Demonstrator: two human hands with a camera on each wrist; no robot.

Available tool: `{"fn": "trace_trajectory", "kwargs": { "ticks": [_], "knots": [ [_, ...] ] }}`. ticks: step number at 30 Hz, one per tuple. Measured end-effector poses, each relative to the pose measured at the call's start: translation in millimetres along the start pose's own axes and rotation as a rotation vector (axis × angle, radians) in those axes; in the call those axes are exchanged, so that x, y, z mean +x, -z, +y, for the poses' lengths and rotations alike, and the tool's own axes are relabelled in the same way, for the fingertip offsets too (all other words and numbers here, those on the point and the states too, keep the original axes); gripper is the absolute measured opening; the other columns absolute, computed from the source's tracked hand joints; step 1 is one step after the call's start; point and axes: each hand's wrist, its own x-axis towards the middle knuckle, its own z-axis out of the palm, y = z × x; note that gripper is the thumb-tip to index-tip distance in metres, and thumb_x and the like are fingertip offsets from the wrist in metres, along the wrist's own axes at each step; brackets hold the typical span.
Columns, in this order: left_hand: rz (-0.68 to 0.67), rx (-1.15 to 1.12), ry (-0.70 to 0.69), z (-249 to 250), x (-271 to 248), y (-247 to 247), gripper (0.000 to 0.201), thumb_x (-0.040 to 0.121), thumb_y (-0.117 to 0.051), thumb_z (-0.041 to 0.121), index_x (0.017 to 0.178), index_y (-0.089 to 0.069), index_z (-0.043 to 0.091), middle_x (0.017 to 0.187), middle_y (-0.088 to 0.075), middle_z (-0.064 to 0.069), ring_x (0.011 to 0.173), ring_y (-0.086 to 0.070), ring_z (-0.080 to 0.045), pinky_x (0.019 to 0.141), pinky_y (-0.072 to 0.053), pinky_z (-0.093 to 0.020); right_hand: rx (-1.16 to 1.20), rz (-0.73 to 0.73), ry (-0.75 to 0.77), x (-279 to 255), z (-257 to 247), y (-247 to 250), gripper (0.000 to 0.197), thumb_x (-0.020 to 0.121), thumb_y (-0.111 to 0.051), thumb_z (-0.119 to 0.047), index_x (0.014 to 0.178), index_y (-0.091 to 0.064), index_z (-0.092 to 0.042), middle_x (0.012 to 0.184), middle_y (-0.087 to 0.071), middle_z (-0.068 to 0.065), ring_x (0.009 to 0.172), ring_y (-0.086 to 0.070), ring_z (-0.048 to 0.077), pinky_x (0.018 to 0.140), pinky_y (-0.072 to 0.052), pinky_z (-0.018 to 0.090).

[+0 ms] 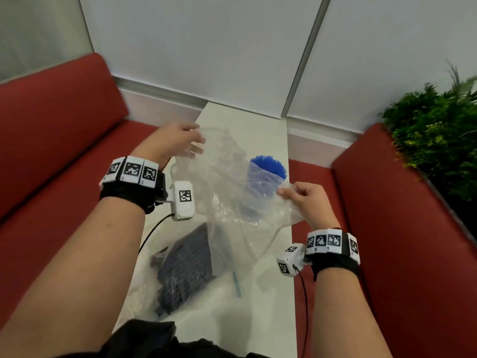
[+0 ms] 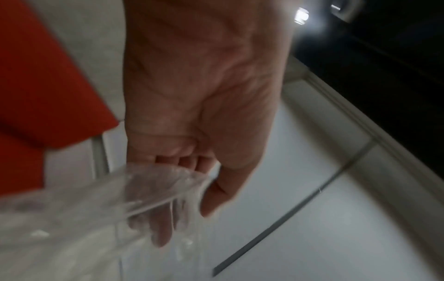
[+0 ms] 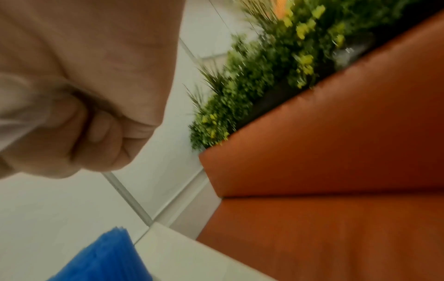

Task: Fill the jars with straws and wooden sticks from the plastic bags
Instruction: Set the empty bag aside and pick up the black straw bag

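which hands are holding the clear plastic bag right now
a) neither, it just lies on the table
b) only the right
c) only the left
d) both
d: in the head view the left hand grips the far edge of the clear plastic bag and the right hand pinches its near edge, holding it up in front of the blue straws.

Head cam looked down over the white table (image 1: 268,130), both hands in frame. Wrist cams sat super close against each palm, tilted upward; all three caught the red bench (image 1: 51,140).
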Motion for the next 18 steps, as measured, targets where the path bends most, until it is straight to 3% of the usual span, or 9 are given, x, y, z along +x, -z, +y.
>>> {"fn": "trace_trajectory", "kwargs": {
  "ticks": [2, 4, 6, 8, 10, 11, 14, 16, 18],
  "knots": [
    [-0.071, 0.167, -0.005, 2.9, 2.4, -4.8, 0.034, 0.083, -0.072, 0.045, 0.098, -0.071, 0.015, 0.072, -0.068, -0.002, 0.058, -0.063, -0.015, 0.056, -0.047, -0.026, -0.04, -0.049, 0.051, 3.3, -8.2, 0.2, 0.048, 0.075, -0.086, -0.042, 0.06, -0.059, -0.006, 0.058, -0.041, 0.002, 0.058, -0.033, 0.016, 0.053, -0.029, 0.025],
    [0.003, 0.359, -0.054, 3.1, 5.7, -10.0, 0.038, 0.083, -0.068, 0.054, 0.075, -0.072, 0.017, 0.052, -0.062, 0.0, 0.047, -0.058, -0.013, 0.054, -0.044, -0.025, -0.065, -0.072, 0.064, 5.9, -8.7, 4.7, 0.046, 0.075, -0.086, -0.041, 0.061, -0.059, -0.006, 0.058, -0.04, 0.001, 0.057, -0.032, 0.015, 0.052, -0.028, 0.023],
    [0.159, 0.099, -0.022, 3.1, 11.1, -8.4, 0.033, 0.09, -0.065, 0.038, 0.071, -0.069, 0.011, 0.05, -0.061, -0.002, 0.044, -0.054, -0.013, 0.048, -0.044, -0.024, -0.095, -0.013, 0.057, 5.0, -0.3, 15.7, 0.032, 0.078, -0.084, -0.038, 0.063, -0.068, -0.015, 0.057, -0.046, -0.004, 0.056, -0.036, 0.011, 0.053, -0.031, 0.022],
    [0.284, -0.321, 0.037, 5.3, 17.7, -0.7, 0.023, 0.093, -0.062, 0.019, 0.074, -0.065, 0.006, 0.061, -0.064, -0.006, 0.048, -0.056, -0.016, 0.044, -0.049, -0.025, -0.018, 0.217, 0.026, -2.1, 13.3, 25.1, 0.022, 0.082, -0.081, -0.036, 0.071, -0.074, -0.019, 0.059, -0.055, -0.007, 0.057, -0.043, 0.008, 0.055, -0.037, 0.023],
    [0.379, -0.525, 0.072, 8.6, 21.5, 8.3, 0.021, 0.096, -0.057, 0.017, 0.079, -0.065, 0.007, 0.06, -0.066, -0.004, 0.047, -0.062, -0.016, 0.047, -0.05, -0.027, 0.387, 0.438, -0.091, -9.5, 23.1, 20.5, 0.024, 0.09, -0.072, -0.044, 0.097, -0.076, -0.021, 0.074, -0.067, -0.005, 0.066, -0.055, 0.01, 0.059, -0.046, 0.026],
    [0.378, -0.589, 0.078, 10.7, 23.6, 9.6, 0.025, 0.099, -0.052, 0.021, 0.082, -0.065, 0.008, 0.058, -0.067, -0.002, 0.049, -0.064, -0.017, 0.05, -0.05, -0.031, 0.628, 0.441, -0.192, -10.8, 28.7, 13.1, 0.043, 0.092, -0.063, -0.057, 0.114, -0.071, -0.021, 0.085, -0.07, -0.003, 0.075, -0.061, 0.013, 0.065, -0.051, 0.029],
    [0.135, -0.807, 0.092, 20.8, 23.2, -1.8, 0.036, 0.106, -0.039, 0.027, 0.093, -0.064, 0.005, 0.071, -0.074, -0.008, 0.061, -0.071, -0.02, 0.059, -0.055, -0.031, 0.863, 0.068, -0.457, -15.2, 33.6, -22.1, 0.077, 0.075, -0.045, -0.081, 0.129, -0.059, -0.029, 0.119, -0.071, 0.0, 0.106, -0.069, 0.021, 0.092, -0.054, 0.048],
    [0.009, -0.992, 0.108, 24.5, 19.4, -11.7, 0.034, 0.106, -0.039, 0.024, 0.104, -0.061, 0.0, 0.085, -0.075, -0.014, 0.072, -0.073, -0.022, 0.078, -0.058, -0.026, 0.741, -0.134, -0.503, -20.0, 30.4, -50.8, 0.055, 0.084, -0.058, -0.065, 0.123, -0.064, -0.026, 0.117, -0.073, 0.005, 0.104, -0.071, 0.023, 0.09, -0.056, 0.048],
    [-0.053, -1.155, 0.112, 26.6, 15.6, -13.5, 0.034, 0.104, -0.043, 0.029, 0.117, -0.058, 0.001, 0.097, -0.074, -0.016, 0.084, -0.071, -0.023, 0.093, -0.054, -0.03, 0.685, -0.142, -0.499, -19.5, 24.8, -68.4, 0.031, 0.088, -0.072, -0.038, 0.111, -0.068, -0.017, 0.102, -0.072, 0.007, 0.091, -0.069, 0.024, 0.079, -0.058, 0.041]
  ]
}}
